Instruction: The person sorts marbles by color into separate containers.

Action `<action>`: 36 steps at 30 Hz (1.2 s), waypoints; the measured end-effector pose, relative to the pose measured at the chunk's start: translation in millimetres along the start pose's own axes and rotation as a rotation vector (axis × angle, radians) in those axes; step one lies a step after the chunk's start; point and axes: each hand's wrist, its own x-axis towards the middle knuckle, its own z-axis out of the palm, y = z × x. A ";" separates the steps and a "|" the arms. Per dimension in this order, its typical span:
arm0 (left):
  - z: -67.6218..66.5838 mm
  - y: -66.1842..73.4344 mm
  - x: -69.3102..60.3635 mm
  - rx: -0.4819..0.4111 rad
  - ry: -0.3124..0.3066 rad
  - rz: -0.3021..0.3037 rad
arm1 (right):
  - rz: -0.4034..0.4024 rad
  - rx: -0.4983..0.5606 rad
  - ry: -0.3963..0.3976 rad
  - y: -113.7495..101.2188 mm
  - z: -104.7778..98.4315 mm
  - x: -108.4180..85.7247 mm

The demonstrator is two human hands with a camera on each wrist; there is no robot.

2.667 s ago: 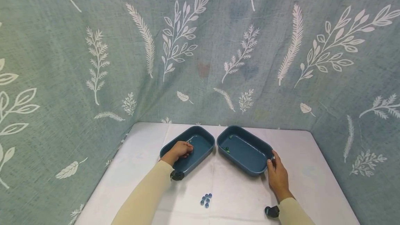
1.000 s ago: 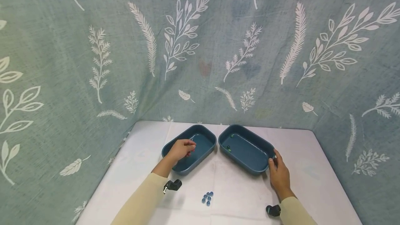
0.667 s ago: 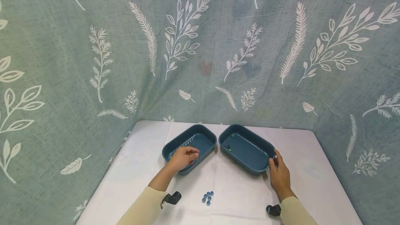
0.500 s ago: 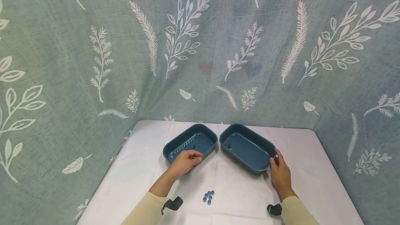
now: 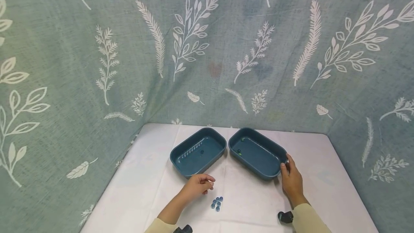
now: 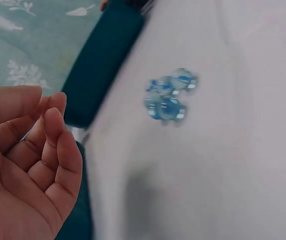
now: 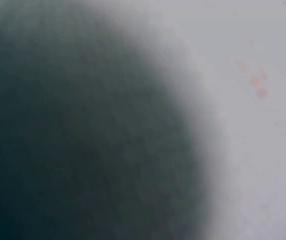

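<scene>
My left hand (image 5: 198, 186) hovers past the near rim of the left blue tray (image 5: 181, 168), fingers loosely bent. Nothing shows between its fingertips in the left wrist view, where the hand (image 6: 32, 160) is at the left edge. Just beyond it on the cloth lies a small cluster of clear blue marbles (image 5: 217, 201), blurred as blue marbles (image 6: 168, 95) up close. One dark marble (image 5: 202, 151) sits in the left tray. With thumb and fingers, my right hand (image 5: 292, 182) holds the right end of the second blue tray (image 5: 258, 173), which contains a few green marbles (image 5: 239, 151).
A white cloth (image 5: 252, 204) covers the table. Leaf-printed fabric (image 5: 213, 46) hangs behind and at both sides. Both trays are angled, their inner corners close together. The right wrist view is mostly a dark blur beside a pale surface (image 7: 258, 150).
My left hand has come out of the left tray and moved toward me, near the blue marbles. The dark marble in that tray now shows. My right hand stays at its tray.
</scene>
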 end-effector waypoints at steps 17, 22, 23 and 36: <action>13.5 -30.4 -10.0 0.166 -0.005 -0.061 | 0.012 -0.004 -0.002 1.5 0.6 0.6; 14.5 -31.6 -12.9 0.194 -0.007 -0.099 | 0.019 -0.003 -0.004 1.3 1.4 1.2; 14.7 -31.7 -13.4 0.196 -0.007 -0.105 | 0.020 -0.002 -0.006 1.1 1.5 1.5; 20.9 -33.9 -13.8 0.331 -0.037 -0.115 | 0.014 0.007 0.006 0.8 1.6 1.1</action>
